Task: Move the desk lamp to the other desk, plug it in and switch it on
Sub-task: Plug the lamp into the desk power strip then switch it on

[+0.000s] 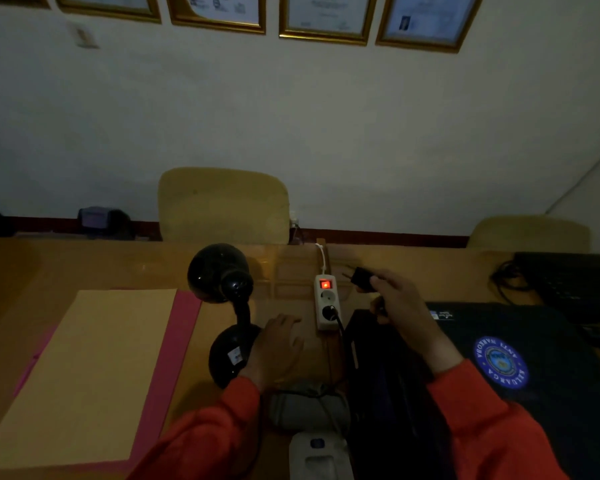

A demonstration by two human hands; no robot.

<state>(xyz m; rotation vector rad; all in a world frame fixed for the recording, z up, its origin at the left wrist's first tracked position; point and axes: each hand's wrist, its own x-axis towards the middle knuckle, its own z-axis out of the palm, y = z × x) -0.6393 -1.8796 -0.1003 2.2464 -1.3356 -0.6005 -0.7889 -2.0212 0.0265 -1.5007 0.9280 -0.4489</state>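
A: Why is the left hand (278,344) resting flat by the desk lamp (227,313)?

B: It is lying loose, gripping nothing, probably steadying the base while the lamp is standing unlit at the desk's (49,268) centre.

A: And the right hand (400,299)?

B: It is pinching the black plug (362,278), prongs aiming toward nine o'clock at the power strip (327,303), whose upper socket is sitting free and red switch glowing.

A: Anything unclear?

B: Dimness is hiding the lamp's cord, and the plug's far side is hard to make out.
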